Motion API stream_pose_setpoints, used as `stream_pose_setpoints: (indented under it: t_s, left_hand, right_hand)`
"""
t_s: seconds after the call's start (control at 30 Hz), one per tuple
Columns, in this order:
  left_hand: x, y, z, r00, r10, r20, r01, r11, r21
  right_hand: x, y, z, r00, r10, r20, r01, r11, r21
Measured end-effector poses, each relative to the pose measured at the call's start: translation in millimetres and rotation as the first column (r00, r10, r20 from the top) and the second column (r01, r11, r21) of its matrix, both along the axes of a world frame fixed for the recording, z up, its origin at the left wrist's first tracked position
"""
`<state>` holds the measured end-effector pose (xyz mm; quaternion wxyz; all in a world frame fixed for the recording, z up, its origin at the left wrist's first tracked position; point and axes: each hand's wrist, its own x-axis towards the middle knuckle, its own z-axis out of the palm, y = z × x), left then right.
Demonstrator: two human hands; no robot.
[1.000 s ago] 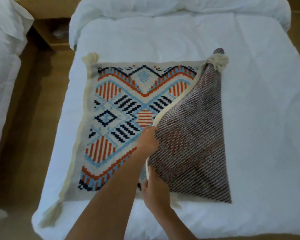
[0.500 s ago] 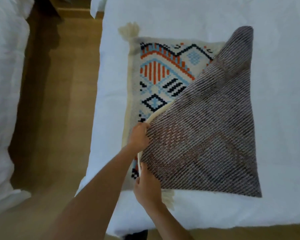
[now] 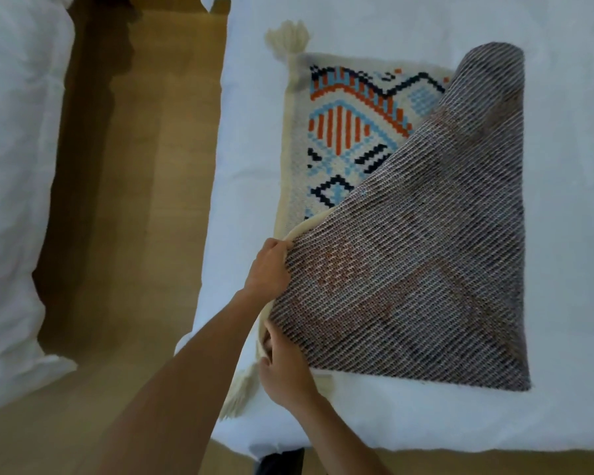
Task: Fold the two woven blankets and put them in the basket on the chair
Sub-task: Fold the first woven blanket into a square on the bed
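The left grip (image 3: 268,265) is clamped on the cream edge of the blanket (image 3: 343,132), fingers curled over the hem of the turned-over flap (image 3: 426,269). Just below it, the right grip (image 3: 285,368) pinches the same edge, close to the near tassel (image 3: 237,392). The flap shows its dull brown-grey back and lies slantwise over the patterned face, with its far corner curled up. The blanket lies on the bed (image 3: 546,149), towards its left side, with 1 more tassel (image 3: 288,39) at the far left corner. Beyond the bed's edge is wood floor (image 3: 144,200), then a 2nd bed (image 3: 14,166).

This looks like the 1st fold. To do it well, lay the held edge square onto the left hem rather than at a slant. Then match the corners, press down the curled far corner, and smooth outward from the crease. The weave looks thick and may spring back.

No brand, label or writing can be read. The basket, chair and other blanket are out of view.
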<state>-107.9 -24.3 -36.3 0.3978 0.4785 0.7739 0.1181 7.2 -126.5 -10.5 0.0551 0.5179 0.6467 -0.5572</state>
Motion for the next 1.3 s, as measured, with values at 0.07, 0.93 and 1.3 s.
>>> stream_pose_setpoints:
  t_s: [0.07,0.93,1.3]
  left_hand:
    - [1.4,-6.8,3.1,0.999,0.034,0.032,-0.033,0.999,-0.029]
    - [13.1,-166.0,1.2,0.952,-0.213,-0.219,0.078,0.863,-0.499]
    - [34.4,-175.6,89.6,0.954,-0.082,-0.288,-0.055,0.896,-0.440]
  right_hand:
    - [10.6,1.9,-1.2,1.000,-0.011,-0.019,0.011,1.000,0.005]
    - [129.8,15.9,-0.9,0.786,0.388,0.481,-0.564,0.770,0.299]
    - [120.6,20.9,63.7,0.768,0.404,0.497,-0.574,0.778,0.255]
